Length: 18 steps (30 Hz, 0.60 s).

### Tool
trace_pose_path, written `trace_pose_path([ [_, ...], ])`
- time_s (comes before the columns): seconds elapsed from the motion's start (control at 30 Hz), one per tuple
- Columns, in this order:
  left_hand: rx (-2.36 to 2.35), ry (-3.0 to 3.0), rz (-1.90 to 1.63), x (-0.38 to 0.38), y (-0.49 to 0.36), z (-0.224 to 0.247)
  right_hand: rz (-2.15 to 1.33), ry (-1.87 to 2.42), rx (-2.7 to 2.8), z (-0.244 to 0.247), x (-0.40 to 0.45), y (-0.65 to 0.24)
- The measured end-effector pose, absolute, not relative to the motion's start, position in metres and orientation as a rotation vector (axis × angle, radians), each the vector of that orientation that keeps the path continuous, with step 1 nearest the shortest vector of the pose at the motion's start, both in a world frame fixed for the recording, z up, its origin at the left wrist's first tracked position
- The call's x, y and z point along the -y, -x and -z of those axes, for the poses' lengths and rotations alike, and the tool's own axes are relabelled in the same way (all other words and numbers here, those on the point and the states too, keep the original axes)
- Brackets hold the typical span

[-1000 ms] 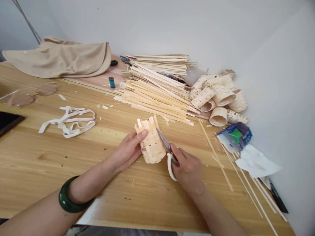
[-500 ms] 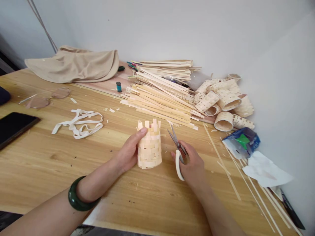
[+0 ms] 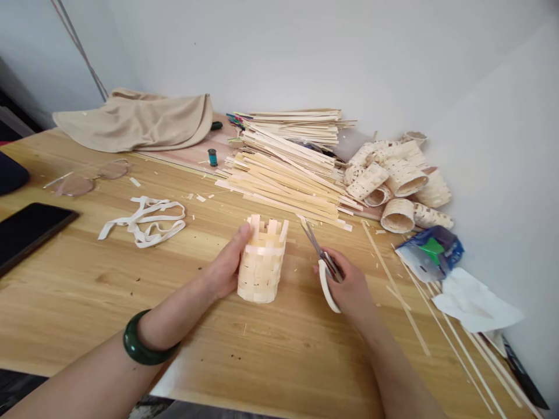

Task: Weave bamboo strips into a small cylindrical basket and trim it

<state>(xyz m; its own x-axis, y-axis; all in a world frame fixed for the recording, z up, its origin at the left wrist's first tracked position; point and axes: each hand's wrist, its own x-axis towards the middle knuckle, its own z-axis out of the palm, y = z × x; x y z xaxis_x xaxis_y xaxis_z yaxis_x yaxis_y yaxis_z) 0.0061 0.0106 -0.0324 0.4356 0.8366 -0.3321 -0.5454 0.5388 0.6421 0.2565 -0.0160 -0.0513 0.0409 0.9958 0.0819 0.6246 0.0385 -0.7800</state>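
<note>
My left hand [image 3: 229, 262] is closed around the left side of a small woven basket [image 3: 261, 270] made of pale flat strips, its thumb near the upper edge. Loose strip ends stick up unevenly around the basket's top. In my right hand [image 3: 351, 285] is a pair of scissors [image 3: 325, 265] with white handles. Their blades point up and away to the left, slightly parted, and stand apart from the basket. Some of my right fingers are hidden behind the handles.
Bundles of flat strips [image 3: 283, 186] lie at the back, left of a heap of woven cylinders [image 3: 399, 174]. White tape [image 3: 146, 221], a phone [image 3: 32, 235], glasses [image 3: 94, 180], a thread spool [image 3: 212, 157] and beige cloth [image 3: 144, 119] are leftward. A blue packet [image 3: 430, 250] sits right.
The basket has turned and tilted in my left hand, its base shifting left. My right hand has moved a little to the right with the scissors.
</note>
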Motion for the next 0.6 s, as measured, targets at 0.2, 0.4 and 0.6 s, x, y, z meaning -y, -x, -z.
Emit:
trace_pose_path([
  [0.2,-0.764,-0.889,-1.028,-0.004,-0.006,0.031,-1.028,1.477,1.452,0.037,0.02,-0.244],
  [0.4,-0.778,-1.229,-0.984,0.005,-0.005,0.019,-1.364,1.315,1.305,0.022,0.021,-0.24],
  [0.6,-0.804,-1.298,-0.931,0.016,0.0,0.028,-1.514,1.259,1.315,0.021,0.029,-0.223],
])
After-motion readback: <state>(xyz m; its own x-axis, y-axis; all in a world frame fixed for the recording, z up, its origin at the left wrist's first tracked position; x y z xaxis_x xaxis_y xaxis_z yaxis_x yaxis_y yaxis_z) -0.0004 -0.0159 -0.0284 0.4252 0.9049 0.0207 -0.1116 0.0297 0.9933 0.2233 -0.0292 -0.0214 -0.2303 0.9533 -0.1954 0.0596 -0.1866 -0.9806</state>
